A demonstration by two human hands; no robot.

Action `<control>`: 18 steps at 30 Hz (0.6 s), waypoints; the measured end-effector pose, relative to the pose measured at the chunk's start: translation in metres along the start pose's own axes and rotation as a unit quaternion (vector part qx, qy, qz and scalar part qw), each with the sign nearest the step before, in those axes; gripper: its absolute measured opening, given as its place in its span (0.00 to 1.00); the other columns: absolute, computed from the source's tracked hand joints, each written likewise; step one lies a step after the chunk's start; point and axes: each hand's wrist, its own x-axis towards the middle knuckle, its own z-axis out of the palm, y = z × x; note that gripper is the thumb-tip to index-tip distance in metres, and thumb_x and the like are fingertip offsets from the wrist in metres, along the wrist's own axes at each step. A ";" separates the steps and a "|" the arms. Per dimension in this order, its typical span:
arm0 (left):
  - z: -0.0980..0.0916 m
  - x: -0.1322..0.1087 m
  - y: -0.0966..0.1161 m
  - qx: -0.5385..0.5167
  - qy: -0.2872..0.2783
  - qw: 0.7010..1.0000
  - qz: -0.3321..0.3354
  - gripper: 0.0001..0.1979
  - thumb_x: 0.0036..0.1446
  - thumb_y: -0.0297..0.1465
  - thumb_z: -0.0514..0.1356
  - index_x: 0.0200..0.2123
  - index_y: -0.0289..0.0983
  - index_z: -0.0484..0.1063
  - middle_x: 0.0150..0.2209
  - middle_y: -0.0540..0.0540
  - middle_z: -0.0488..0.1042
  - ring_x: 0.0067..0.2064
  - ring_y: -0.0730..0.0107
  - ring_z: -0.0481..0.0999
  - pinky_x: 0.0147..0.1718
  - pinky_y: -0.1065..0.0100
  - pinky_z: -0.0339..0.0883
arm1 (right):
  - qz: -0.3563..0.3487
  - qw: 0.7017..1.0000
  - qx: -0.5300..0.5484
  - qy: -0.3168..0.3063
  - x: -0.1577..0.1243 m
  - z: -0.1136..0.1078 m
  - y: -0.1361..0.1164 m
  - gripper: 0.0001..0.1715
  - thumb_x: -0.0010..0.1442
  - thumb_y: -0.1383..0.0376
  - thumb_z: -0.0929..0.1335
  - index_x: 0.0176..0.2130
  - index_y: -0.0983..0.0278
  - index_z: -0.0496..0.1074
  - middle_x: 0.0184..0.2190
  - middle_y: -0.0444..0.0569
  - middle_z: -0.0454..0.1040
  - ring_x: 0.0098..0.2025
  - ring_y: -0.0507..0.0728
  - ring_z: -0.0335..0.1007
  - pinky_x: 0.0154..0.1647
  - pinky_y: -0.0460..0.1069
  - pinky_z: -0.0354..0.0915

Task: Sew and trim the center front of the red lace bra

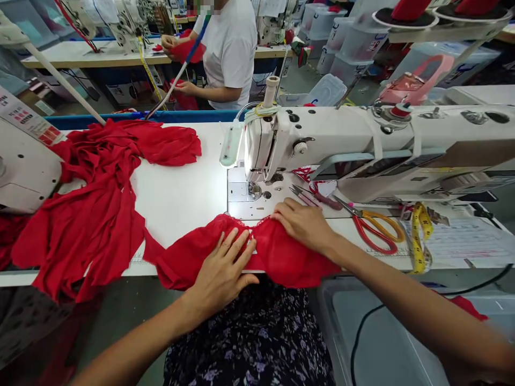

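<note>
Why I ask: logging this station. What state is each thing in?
left hand: open, flat on the red garment.
right hand: open, pressing the same garment.
red garment: spread at the table's front edge.
scissors: shut, lying on the table.
red fabric heap: piled, hanging over the edge.
measuring tape: loose, unrolled.
sewing machine: no cloth fed in.
</note>
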 end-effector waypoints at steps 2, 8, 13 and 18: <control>-0.001 0.002 -0.006 -0.001 -0.025 1.000 -0.018 0.37 0.64 0.53 0.51 0.67 0.36 0.58 0.68 0.35 0.59 0.70 0.42 0.54 0.65 0.39 0.54 | 0.010 0.999 -0.021 0.030 0.003 -0.007 -0.003 0.13 0.70 0.63 0.61 0.42 0.65 0.73 0.41 0.57 0.75 0.36 0.59 0.70 0.29 0.51 0.55; -0.006 0.008 -0.018 -0.028 -0.044 0.998 -0.033 0.37 0.64 0.54 0.51 0.67 0.37 0.59 0.69 0.37 0.57 0.71 0.44 0.52 0.67 0.38 0.49 | -0.119 0.966 0.195 0.125 -0.025 0.012 -0.043 0.16 0.70 0.66 0.60 0.54 0.61 0.69 0.51 0.54 0.74 0.52 0.59 0.69 0.51 0.55 0.67; -0.021 0.005 -0.035 -0.111 -0.116 0.987 -0.008 0.37 0.65 0.54 0.51 0.70 0.43 0.51 0.72 0.41 0.51 0.73 0.49 0.47 0.68 0.37 0.44 | -0.143 0.957 0.237 0.086 -0.025 0.029 -0.018 0.21 0.69 0.59 0.64 0.60 0.58 0.66 0.58 0.52 0.71 0.60 0.60 0.65 0.61 0.61 0.62; -0.023 0.015 -0.045 -0.183 -0.053 0.979 -0.068 0.19 0.72 0.38 0.47 0.62 0.43 0.65 0.63 0.46 0.69 0.66 0.61 0.64 0.66 0.45 0.57 | -0.130 0.963 0.213 0.102 -0.019 0.021 -0.017 0.26 0.66 0.52 0.67 0.59 0.59 0.67 0.57 0.53 0.72 0.59 0.61 0.66 0.59 0.60 0.63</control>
